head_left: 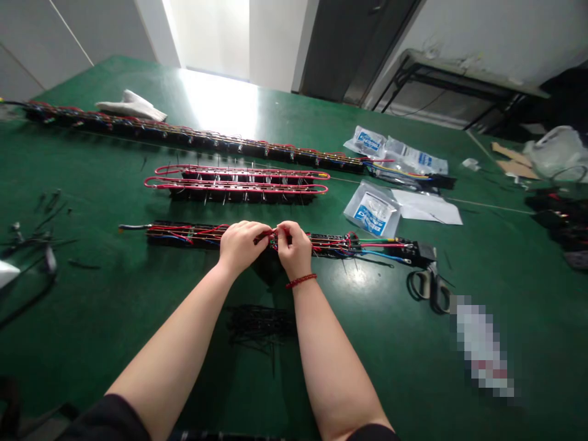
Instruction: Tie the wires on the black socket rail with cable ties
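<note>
A long black strip with red, blue and yellow wires (184, 234) lies across the table before me. Over its middle, my left hand (243, 246) is closed, thumb and fingers pinched at the red wires. Right beside it my right hand (294, 246), with a beaded bracelet at the wrist, pinches at the same spot. Fingertips nearly meet there, and what exactly each hand grips is too small to make out. Thicker coloured leads run from the strip's right end into a black connector block (416, 251). Below the hands lies a pile of black cable ties (261, 324).
Behind the strip lie red-looped wired bars (243, 184) and a longer wired strip (206, 139). Plastic bags with blue labels (374, 211) are at right. Scissors (432, 288) rest near the connector block. A white glove (133, 105) lies far left; cut scraps (41, 233) litter the left side.
</note>
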### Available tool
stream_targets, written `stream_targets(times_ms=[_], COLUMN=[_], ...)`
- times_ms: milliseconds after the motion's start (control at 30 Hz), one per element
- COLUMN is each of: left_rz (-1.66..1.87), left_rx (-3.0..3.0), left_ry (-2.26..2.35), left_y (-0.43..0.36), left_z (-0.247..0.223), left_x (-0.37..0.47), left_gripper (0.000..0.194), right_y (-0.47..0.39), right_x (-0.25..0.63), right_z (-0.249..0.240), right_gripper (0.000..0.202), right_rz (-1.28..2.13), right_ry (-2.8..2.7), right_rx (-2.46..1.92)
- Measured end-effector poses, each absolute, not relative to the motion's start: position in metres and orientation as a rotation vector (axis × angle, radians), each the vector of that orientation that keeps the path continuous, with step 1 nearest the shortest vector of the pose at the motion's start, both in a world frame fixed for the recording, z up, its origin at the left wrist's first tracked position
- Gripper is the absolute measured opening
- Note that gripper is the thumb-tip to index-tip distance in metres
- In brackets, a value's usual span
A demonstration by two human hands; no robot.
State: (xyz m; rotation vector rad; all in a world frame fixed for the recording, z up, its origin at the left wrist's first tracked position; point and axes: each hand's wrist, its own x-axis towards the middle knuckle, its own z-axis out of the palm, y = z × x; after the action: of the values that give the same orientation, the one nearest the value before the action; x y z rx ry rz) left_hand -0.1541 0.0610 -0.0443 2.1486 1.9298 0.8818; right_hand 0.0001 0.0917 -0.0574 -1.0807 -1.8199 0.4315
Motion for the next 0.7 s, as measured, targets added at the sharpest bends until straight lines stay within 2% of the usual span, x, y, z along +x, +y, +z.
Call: stream_targets(times_ms=[367, 600, 700], left_rz=[0.729, 0.808, 1.031], left_rx=[1.925, 1.988, 2.026], left_ry=[2.056, 1.944, 1.871], left_y=[0.071, 0.071, 0.057], left_z=[-0.031, -0.026, -0.011], left_x=[-0.147, -0.150, -0.156], left_gripper=[0.017, 0.015, 0.015], right_y=[0.095, 0.093, 0.094], right_x=[0.001, 0.000, 0.000], right_z=[-0.058, -0.056, -0.056], right_gripper=[0.013, 0.012, 0.012], right_rz=[0.471, 0.514, 0.518], right_ry=[-1.840, -1.729, -1.713], right_rx=[-1.099, -1.113, -1.116])
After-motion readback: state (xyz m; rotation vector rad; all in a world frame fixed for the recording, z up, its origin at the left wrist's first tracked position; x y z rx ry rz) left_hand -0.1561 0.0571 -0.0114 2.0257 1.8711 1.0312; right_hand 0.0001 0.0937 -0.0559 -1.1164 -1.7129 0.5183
